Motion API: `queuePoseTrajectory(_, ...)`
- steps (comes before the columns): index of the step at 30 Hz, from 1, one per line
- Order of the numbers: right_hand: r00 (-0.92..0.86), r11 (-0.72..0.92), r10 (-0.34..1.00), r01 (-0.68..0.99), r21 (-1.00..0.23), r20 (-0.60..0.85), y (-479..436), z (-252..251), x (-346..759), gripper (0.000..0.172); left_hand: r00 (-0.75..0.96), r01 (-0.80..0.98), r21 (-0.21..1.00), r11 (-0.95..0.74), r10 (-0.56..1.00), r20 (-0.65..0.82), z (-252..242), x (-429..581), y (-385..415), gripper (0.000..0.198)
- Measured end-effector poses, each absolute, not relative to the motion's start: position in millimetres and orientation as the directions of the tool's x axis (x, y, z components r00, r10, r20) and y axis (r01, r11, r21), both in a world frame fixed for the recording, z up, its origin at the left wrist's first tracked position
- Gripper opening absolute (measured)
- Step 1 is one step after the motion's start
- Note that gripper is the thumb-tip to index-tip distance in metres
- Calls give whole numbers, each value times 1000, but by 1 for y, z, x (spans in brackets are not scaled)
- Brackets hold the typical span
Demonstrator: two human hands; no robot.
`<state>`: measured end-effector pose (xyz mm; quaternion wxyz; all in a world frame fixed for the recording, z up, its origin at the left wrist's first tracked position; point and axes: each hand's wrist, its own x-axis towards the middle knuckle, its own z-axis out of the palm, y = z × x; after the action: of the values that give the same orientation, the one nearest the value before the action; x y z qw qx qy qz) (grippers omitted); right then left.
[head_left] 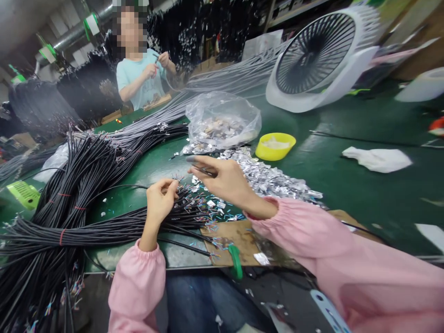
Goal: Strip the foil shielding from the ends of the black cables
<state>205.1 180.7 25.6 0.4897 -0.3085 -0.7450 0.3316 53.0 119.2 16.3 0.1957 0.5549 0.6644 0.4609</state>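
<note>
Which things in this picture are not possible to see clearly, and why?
In the head view:
Dark object in the right hand: mostly hidden by its fingers.
Black cable in the left hand: partly covered by fingers.
Red object: cut off by the right edge.

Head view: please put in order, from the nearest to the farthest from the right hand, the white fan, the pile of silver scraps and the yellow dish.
1. Pile of silver scraps: just beyond the right hand.
2. Yellow dish: past the pile.
3. White fan: farthest, at upper right.
</note>
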Motion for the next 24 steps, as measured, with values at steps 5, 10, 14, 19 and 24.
queuePoseTrajectory(5, -351, 598, 780, 173, -783, 518, 186, 29, 205, 36, -336, 702, 709, 63, 907, 252, 10, 35, 124, 9)
queuePoseTrajectory(10, -426, 560, 804, 307, -769, 416, 191, 27, 205, 42, -241, 774, 619, 133, 966, 93, 16, 16, 120, 3)
queuePoseTrajectory(14, -506, 544, 808, 447, -710, 301, 194, 25, 204, 38, -131, 822, 556, 124, 991, -26, 23, 14, 116, 14)
queuePoseTrajectory(19, -580, 573, 777, 493, -655, 244, 194, 25, 204, 33, -112, 892, 440, 99, 994, 2, 18, 24, 120, 12)
queuePoseTrajectory(24, -609, 585, 767, 536, -609, 201, 195, 26, 206, 32, -128, 939, 332, 85, 986, 110, 8, 33, 125, 10)
